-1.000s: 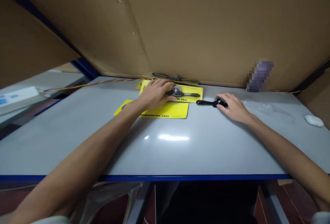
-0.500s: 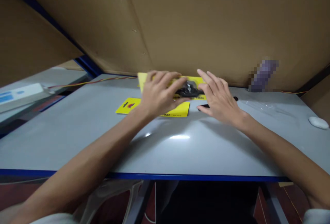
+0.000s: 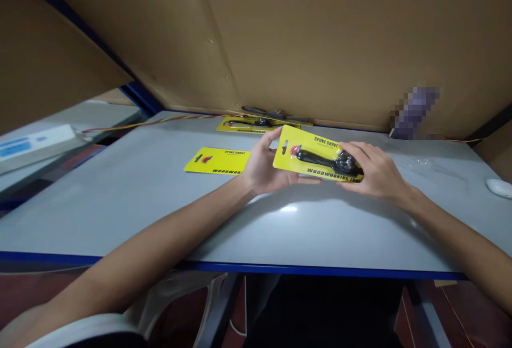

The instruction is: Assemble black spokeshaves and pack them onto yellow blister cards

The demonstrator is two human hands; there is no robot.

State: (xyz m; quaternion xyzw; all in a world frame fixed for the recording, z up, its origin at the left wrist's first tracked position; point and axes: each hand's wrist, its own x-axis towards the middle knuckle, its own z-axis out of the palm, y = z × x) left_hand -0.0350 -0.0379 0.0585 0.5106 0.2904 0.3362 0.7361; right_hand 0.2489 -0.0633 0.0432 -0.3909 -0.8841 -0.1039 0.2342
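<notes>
Flat yellow card (image 3: 288, 162) now raised, rounded black tool (image 3: 320, 160), right hand (image 3: 378, 172) gripping card's end, left hand (image 3: 261, 171) spread behind

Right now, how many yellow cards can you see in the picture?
3: a held card in the right hand, a flat card partly behind the left hand, and a rear card near the brown panel. Others may be hidden.

The near tabletop (image 3: 340, 238) gives passage; the brown panel (image 3: 312, 44) bars the back.
</notes>
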